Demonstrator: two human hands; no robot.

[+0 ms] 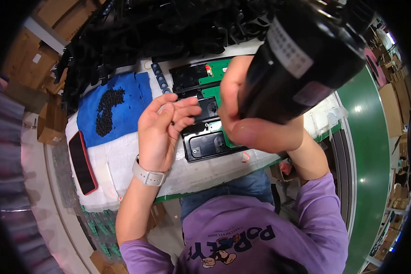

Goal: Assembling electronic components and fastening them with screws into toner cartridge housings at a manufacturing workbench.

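My right hand (255,123) is wrapped round a thick black cylindrical tool with pale labels, which looks like an electric screwdriver (278,86); its tip is hidden. The tool looms over the right part of the work. My left hand (162,123) is palm up with its fingers loosely curled, and a small black screw (172,123) lies against them. Beneath and beside both hands are several black plastic housings (201,150) in a column, with green circuit boards (210,92) on them. The uppermost has a red part (208,70).
To the left, a blue cloth (87,123) bears a pile of small black screws (106,114). A phone with a red edge (81,162) lies nearer. A dark strip with round cups (159,75) stands behind my left hand. Black plastic parts (169,32) are heaped at the back.
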